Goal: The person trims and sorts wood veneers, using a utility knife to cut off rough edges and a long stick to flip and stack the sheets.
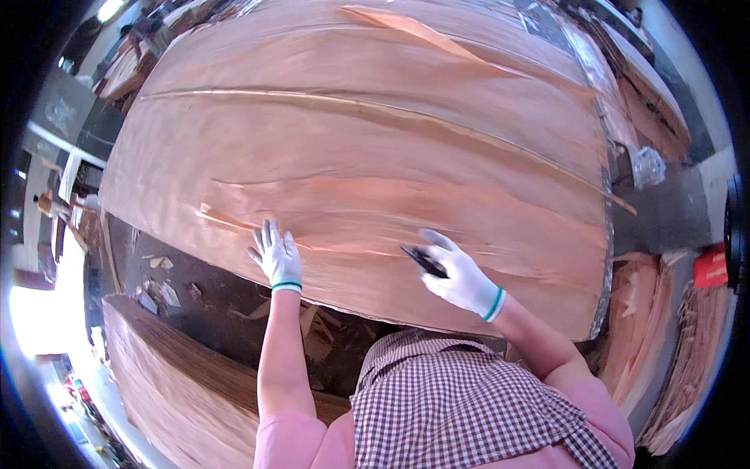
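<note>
A wide stack of reddish-brown wood veneer sheets (258, 144) spreads out before me. A loose, ragged-edged veneer strip (359, 205) lies on top, its left end slightly curled. White gloves with green cuffs cover both hands. My left hand (277, 255) rests flat with fingers spread, at the strip's near edge. My right hand (459, 277) is closed around a black knife-like tool (430, 262), just above the sheet near the strip's lower edge. Its blade cannot be made out.
A long thin seam strip (375, 105) crosses the sheet, and a lifted veneer flap (426, 33) lies farther off. Another veneer stack (172, 375) stands at lower left, with scraps (160, 293) on the floor. More veneer piles (637, 313) and a red object (709, 267) are at right.
</note>
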A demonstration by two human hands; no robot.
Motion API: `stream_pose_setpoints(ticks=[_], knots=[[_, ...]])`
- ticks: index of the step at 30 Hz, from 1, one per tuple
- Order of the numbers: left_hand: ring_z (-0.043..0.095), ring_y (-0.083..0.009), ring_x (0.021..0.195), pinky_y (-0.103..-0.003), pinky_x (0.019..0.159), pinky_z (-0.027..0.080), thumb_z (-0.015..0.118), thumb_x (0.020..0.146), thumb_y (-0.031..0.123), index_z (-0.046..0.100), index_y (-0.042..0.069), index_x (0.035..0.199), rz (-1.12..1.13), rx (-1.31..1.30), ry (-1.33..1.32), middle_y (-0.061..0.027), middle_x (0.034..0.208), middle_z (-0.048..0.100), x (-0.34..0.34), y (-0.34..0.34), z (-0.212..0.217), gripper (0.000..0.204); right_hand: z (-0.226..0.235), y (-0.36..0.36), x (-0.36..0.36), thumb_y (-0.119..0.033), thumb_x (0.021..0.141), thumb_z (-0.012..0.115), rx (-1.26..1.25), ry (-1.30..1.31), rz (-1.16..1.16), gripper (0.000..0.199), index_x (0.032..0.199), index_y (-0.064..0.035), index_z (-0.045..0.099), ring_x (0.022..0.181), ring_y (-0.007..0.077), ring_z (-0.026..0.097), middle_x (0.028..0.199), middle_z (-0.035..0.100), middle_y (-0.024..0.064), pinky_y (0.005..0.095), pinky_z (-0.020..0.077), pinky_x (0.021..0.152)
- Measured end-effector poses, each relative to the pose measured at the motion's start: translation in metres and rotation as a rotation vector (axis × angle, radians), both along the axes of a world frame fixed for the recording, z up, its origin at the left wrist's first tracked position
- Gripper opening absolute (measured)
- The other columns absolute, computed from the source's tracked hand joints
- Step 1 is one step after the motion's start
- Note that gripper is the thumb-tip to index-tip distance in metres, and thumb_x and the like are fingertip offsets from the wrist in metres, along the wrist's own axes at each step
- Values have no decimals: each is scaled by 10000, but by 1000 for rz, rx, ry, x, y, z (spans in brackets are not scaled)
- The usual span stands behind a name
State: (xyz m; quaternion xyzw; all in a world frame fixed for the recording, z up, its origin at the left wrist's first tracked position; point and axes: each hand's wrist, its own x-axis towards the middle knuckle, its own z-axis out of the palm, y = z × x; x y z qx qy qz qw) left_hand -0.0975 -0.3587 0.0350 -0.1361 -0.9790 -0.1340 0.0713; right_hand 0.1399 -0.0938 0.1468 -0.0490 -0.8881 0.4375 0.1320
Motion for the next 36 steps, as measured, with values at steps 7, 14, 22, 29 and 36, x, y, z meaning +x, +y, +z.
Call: stream_pose_setpoints(ticks=[7,14,22,29,36], knots=[[227,-289,1418,-572,1136,76,457,938,322,365,123,1428,40,-16,50,-71,1515,308,-38,7,-40,537,-63,-71,-146,-214,949,498,-111,-522,129,209,946,-5,502,687,355,645,716,630,202,442,506,636],[221,-288,1420,-566,1137,48,427,942,299,359,61,1420,41,144,-14,-86,1515,308,-42,5,-37,538,-90,-140,-292,-296,969,407,344,-557,71,307,1040,-15,509,848,418,647,889,663,254,519,497,747],[215,-273,1425,-568,1137,72,420,946,313,340,95,1443,37,26,4,-75,1527,287,-49,-2,-41,548,-93,-111,-228,-220,950,421,554,-596,219,221,979,-15,501,717,392,671,799,667,239,505,523,602],[167,-261,1441,-554,1132,100,386,969,310,313,115,1459,47,-134,-8,-69,1545,249,-50,8,-33,532,-78,82,47,-250,932,485,585,-833,64,240,993,-19,507,654,399,641,744,655,213,514,479,560],[173,-274,1440,-529,1148,66,434,958,331,267,86,1472,-439,-108,129,-88,1552,226,84,147,-10,593,-47,108,93,-245,916,463,358,-1015,-80,273,1029,-21,572,835,403,660,898,678,217,494,513,717]])
